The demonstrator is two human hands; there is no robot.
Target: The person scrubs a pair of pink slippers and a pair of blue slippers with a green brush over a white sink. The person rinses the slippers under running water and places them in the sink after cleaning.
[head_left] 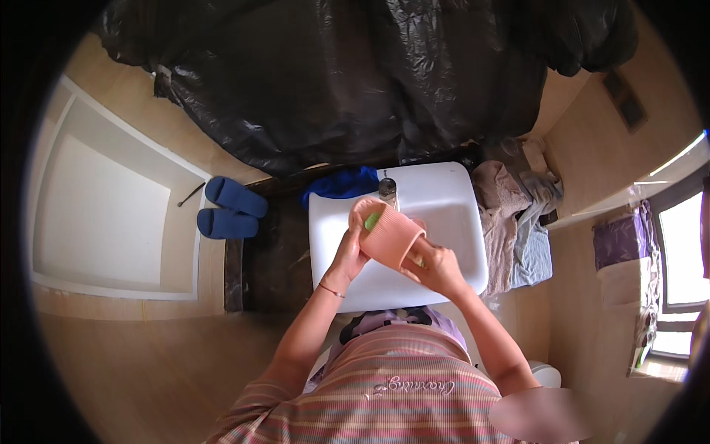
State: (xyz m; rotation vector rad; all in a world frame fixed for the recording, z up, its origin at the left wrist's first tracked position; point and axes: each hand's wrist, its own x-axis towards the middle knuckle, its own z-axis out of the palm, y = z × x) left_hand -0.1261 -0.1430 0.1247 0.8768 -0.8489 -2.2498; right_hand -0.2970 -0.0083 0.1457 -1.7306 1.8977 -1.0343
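Observation:
Above the white washbasin (355,288), a pink slide slipper (391,237) with a ribbed strap is held at a slant. My left hand (350,252) grips it along its left side near one end. A light-green piece (371,221) shows in the opening at that end; what it is cannot be told. My right hand (441,269) is at the strap's other opening, fingers bent and partly hidden inside. Something pale yellowish shows between those fingers, too small to name. Behind the slipper stands a dark-topped faucet (388,188).
Blue slippers (233,208) lie by a white-framed wall niche (111,205) on the left. A blue cloth (344,184) rests behind the basin, and towels (502,222) hang at its right. Black plastic sheeting (333,83) covers the wall ahead. A window (688,250) is far right.

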